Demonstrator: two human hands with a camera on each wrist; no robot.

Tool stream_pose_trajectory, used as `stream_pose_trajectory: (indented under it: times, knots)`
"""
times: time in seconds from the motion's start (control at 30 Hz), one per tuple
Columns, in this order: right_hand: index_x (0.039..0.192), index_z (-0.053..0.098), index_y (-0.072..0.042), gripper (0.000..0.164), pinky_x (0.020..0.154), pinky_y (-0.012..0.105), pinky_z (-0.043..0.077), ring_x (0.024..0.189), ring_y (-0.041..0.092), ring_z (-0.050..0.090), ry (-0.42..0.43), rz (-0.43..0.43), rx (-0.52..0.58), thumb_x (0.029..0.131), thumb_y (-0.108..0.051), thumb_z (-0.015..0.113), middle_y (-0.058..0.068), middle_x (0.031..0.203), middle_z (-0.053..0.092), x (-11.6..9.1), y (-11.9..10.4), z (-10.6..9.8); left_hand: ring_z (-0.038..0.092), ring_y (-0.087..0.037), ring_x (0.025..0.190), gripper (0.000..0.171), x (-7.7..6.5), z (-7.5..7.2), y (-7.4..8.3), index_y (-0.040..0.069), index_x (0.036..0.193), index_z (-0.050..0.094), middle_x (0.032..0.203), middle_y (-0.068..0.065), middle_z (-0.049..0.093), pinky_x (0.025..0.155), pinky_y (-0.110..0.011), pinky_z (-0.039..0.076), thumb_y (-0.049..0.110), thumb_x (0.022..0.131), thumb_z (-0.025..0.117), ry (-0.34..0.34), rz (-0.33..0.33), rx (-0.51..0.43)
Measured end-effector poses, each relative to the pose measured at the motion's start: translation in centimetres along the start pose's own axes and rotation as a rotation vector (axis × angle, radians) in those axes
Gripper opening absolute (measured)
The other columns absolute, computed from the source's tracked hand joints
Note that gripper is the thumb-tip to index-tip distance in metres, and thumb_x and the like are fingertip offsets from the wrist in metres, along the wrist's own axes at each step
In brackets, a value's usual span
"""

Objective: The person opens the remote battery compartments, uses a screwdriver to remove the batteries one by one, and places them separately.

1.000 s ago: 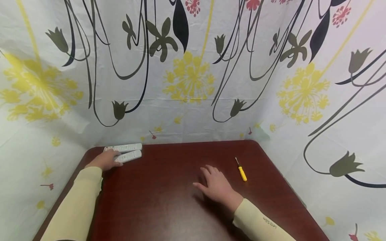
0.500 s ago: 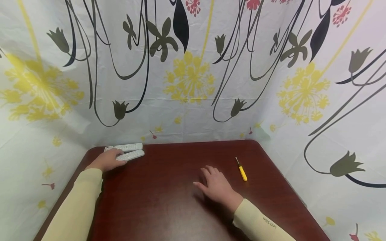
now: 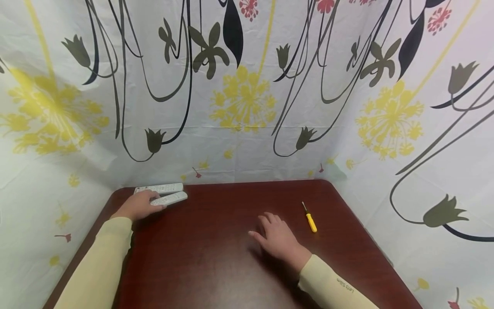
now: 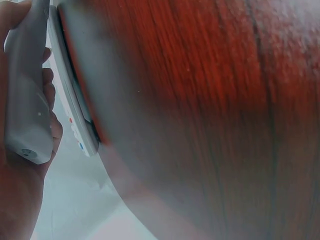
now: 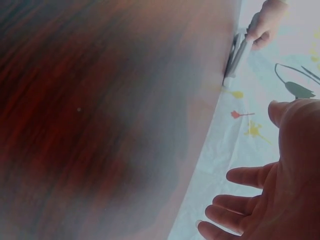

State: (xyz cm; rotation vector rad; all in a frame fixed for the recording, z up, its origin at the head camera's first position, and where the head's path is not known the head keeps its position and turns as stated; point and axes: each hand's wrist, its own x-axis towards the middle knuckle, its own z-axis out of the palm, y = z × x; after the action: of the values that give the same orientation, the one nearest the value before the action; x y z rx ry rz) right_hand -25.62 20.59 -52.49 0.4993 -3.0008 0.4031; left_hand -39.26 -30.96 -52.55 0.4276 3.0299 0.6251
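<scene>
My left hand (image 3: 140, 206) grips a pale remote control (image 3: 171, 198) near the back left corner of the table. In the left wrist view the fingers curl round this gripped remote (image 4: 31, 85), which stands apart from the tabletop. Behind it a second white remote control (image 3: 164, 188) lies flat along the table's back edge; part of it is hidden by the hand. My right hand (image 3: 281, 239) hovers or rests over the table's middle right with its fingers relaxed, and it holds nothing. To its right lies a screwdriver with a yellow handle (image 3: 311, 223).
The dark red wooden table (image 3: 200, 249) has rounded back corners. A white curtain with printed flowers (image 3: 239, 159) closes in the back, left and right sides, close to the table's edges.
The gripped remote has shifted slightly right and come up a little with my left hand. The other remote, the screwdriver and my right hand keep their places.
</scene>
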Motion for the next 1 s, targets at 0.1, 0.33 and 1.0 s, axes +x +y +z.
stream_pose_trajectory:
  times: [0.1, 0.33, 1.0]
  knots:
    - [0.153, 0.062, -0.007, 0.077, 0.115, 0.06, 0.048, 0.143, 0.037, 0.055, 0.003, -0.004, 0.006, 0.107, -0.069, 0.059, 0.017, 0.158, 0.056, 0.1, 0.0, 0.0, 0.067, -0.039, 0.113, 0.063, 0.1, 0.1, 0.2, 0.0, 0.134, 0.072, 0.13, -0.023, 0.072, 0.102, -0.064, 0.052, 0.049, 0.097, 0.082, 0.003, 0.004, 0.007]
    - [0.155, 0.06, -0.007, 0.077, 0.115, 0.06, 0.048, 0.144, 0.037, 0.054, 0.002, 0.0, 0.007, 0.107, -0.068, 0.06, 0.017, 0.158, 0.056, 0.3, -0.2, 0.1, 0.066, -0.037, 0.115, 0.065, 0.6, 0.5, 1.2, 0.003, 0.136, 0.073, 0.132, -0.019, 0.072, 0.104, -0.064, 0.051, 0.054, 0.096, 0.082, 0.003, 0.027, -0.001]
    - [0.158, 0.055, -0.004, 0.082, 0.113, 0.059, 0.05, 0.14, 0.039, 0.059, -0.017, 0.002, 0.012, 0.106, -0.068, 0.062, 0.018, 0.154, 0.06, 1.1, -0.7, -0.2, 0.067, -0.024, 0.108, 0.047, 1.1, 2.1, 6.8, 0.017, 0.12, 0.077, 0.118, 0.0, 0.074, 0.102, -0.056, 0.055, 0.053, 0.092, 0.086, 0.018, 0.171, 0.023]
